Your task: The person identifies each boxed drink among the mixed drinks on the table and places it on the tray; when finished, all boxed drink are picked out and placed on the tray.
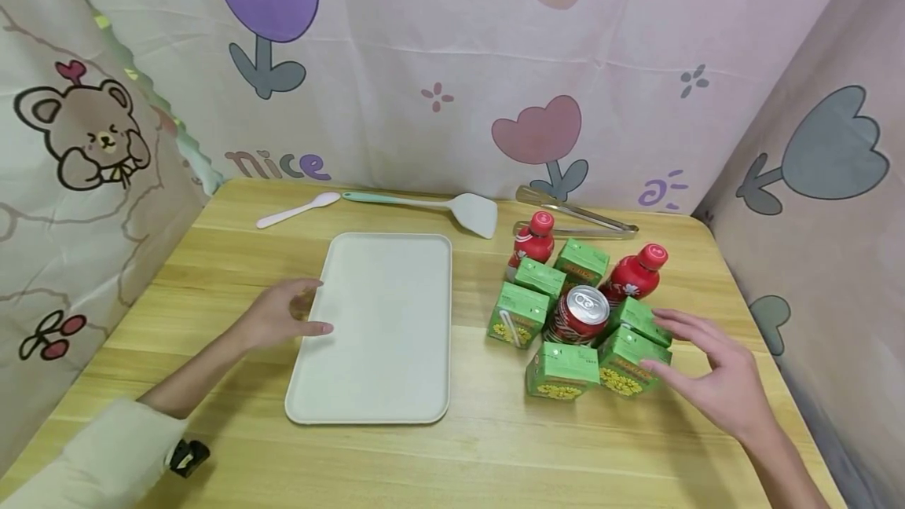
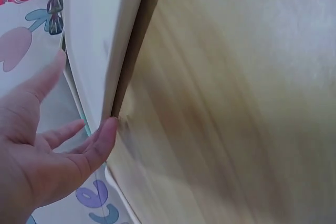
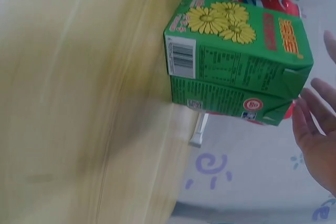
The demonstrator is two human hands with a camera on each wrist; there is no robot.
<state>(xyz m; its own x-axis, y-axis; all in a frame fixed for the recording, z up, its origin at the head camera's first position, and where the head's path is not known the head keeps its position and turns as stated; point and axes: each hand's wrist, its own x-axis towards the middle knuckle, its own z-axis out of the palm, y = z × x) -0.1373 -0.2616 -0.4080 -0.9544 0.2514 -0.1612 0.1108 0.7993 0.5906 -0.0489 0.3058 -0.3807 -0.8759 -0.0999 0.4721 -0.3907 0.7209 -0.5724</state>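
Observation:
A cream rectangular tray (image 1: 382, 328) lies flat on the table. My left hand (image 1: 279, 313) is at its left edge, thumb and fingers apart; in the left wrist view a fingertip meets the outside of the tray's rim (image 2: 118, 51). My right hand (image 1: 714, 371) is spread beside two green drink cartons (image 1: 629, 364) at the right of a cluster, with nothing gripped. Seen from the right wrist, fingertips are close to the top end of a green carton (image 3: 236, 45); contact is hard to tell. A red soda can (image 1: 580, 314) stands amid several cartons.
Two red bottles (image 1: 632, 273) stand at the back of the cluster. Along the table's far edge lie a pale pink spoon (image 1: 297, 210), a white-headed spatula (image 1: 474, 214) and metal tongs (image 1: 580, 214). Printed curtains (image 1: 424, 45) enclose the back and sides.

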